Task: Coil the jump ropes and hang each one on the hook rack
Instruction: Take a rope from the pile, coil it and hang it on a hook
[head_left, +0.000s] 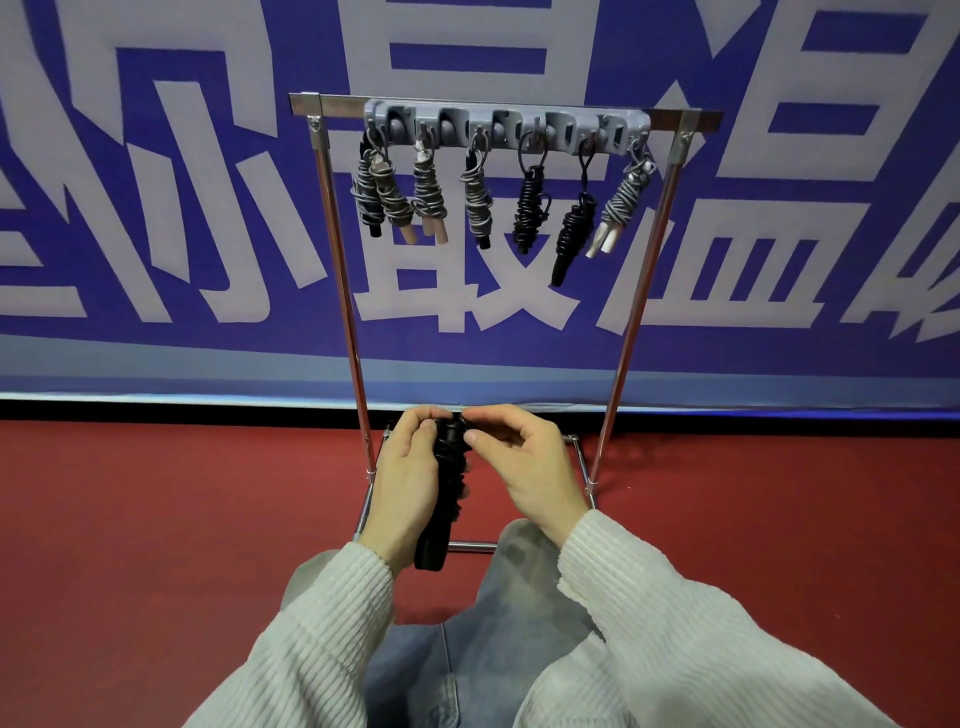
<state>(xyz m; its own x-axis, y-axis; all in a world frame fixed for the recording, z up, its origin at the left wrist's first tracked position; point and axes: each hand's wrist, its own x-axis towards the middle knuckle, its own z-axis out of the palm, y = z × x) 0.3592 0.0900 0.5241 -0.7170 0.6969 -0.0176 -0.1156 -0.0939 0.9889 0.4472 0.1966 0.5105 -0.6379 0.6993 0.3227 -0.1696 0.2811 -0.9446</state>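
A black jump rope (448, 483), wound tight around its handles, stands upright between my hands low in the middle of the view. My left hand (408, 483) grips the bundle along its side. My right hand (524, 462) pinches the rope at the bundle's top end with thumb and fingertips. Above, a grey hook rack (506, 127) is fixed to the top bar of a metal stand (353, 322). Several coiled ropes hang from its hooks: grey ones (428, 195) on the left, two black ones (531, 208) right of middle, and a grey one (621, 200) at the far right.
The stand's base frame (472, 545) lies on the red floor (156, 519) just past my knees. A blue banner (182, 260) with large pale characters covers the wall behind the stand.
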